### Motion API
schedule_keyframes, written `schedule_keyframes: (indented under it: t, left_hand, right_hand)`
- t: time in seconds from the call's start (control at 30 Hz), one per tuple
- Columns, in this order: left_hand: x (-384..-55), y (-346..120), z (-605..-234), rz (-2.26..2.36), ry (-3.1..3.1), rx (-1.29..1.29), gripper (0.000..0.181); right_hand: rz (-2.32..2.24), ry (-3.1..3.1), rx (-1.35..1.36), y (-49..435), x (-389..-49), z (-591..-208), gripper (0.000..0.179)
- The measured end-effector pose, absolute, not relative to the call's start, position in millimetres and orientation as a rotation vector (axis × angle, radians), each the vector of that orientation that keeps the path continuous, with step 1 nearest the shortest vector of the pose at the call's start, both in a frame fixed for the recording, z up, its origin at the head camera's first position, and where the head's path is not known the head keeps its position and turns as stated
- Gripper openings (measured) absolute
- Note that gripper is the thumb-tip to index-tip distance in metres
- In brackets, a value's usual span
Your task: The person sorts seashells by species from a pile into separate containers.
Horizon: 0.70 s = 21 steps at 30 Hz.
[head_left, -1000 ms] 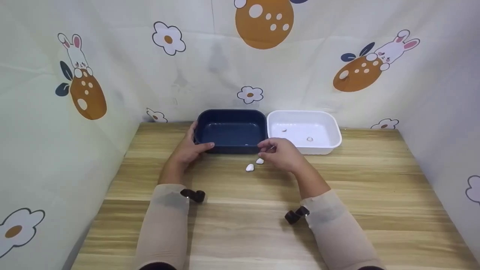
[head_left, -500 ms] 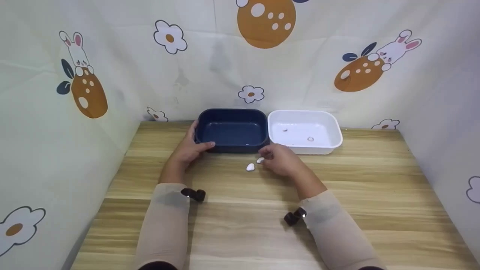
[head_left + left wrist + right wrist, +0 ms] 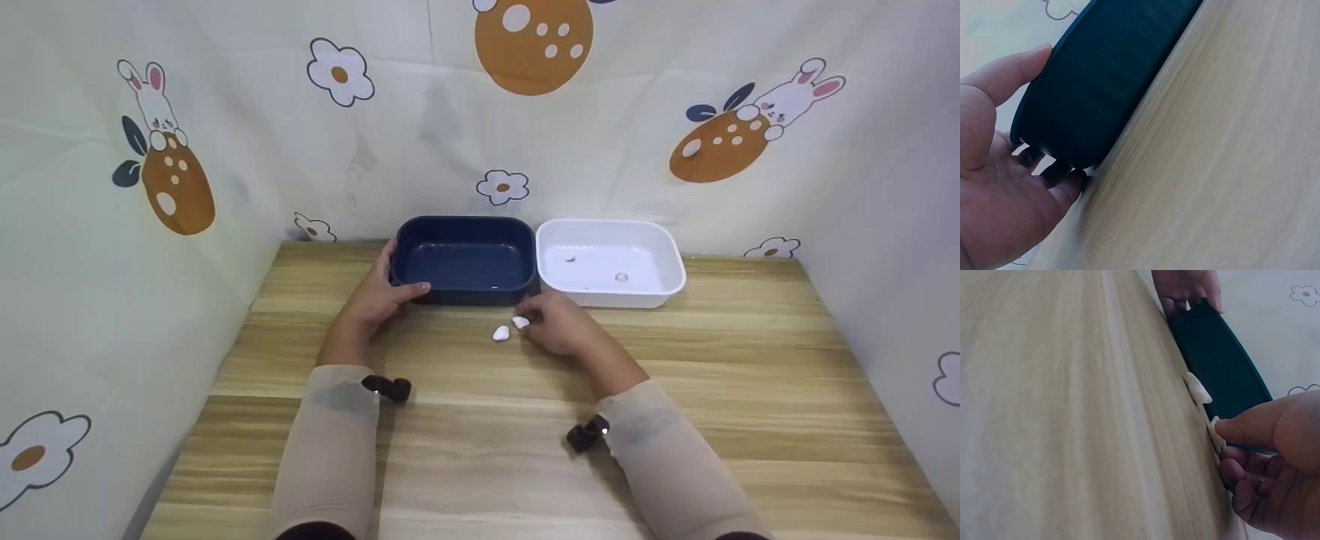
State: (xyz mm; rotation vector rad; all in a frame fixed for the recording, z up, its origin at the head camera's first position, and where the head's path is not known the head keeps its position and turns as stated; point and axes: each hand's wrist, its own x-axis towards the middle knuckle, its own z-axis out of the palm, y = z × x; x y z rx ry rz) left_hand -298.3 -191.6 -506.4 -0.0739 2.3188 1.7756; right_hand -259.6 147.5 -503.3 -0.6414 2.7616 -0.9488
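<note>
My left hand point(image 3: 376, 298) grips the left end of a dark blue rectangular tub point(image 3: 465, 297), thumb over the front rim and fingers round the side. In the left wrist view the tub's outer wall point(image 3: 1089, 84) fills the upper middle. Just in front of the tub's right corner, my right hand point(image 3: 559, 322) pinches a small white pebble point(image 3: 520, 322) low over the table. The right wrist view shows the thumb point(image 3: 1241, 427) on this pebble and the fingers curled beneath. A second white pebble point(image 3: 501, 333) lies on the wood to its left.
A white rectangular tub point(image 3: 637, 300) stands against the dark one on its right, with a few small bits inside. Behind both hangs a printed cloth wall point(image 3: 420, 165), with more cloth at the sides. The wood-grain table point(image 3: 465, 450) extends in front.
My right hand has come down from beside the tub's front rim to the nearer pebble and taken it between thumb and finger. My left hand keeps its hold on the dark tub.
</note>
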Motion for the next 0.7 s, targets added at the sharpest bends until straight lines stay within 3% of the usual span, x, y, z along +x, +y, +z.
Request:
schedule_keyframes:
  t: [0.23, 0.7]
  left_hand:
    - [-299.4, -191.6, -507.9, 1.797, 2.317, -0.066, 0.118]
    - [-298.9, -191.4, -507.8, 1.817, 2.294, -0.069, 0.119]
  right_hand:
    - [-0.937, 2.759, -0.669, 144.9, -259.9, -505.5, 0.016]
    - [-0.992, 2.721, -0.573, 141.6, -255.7, -499.3, 0.012]
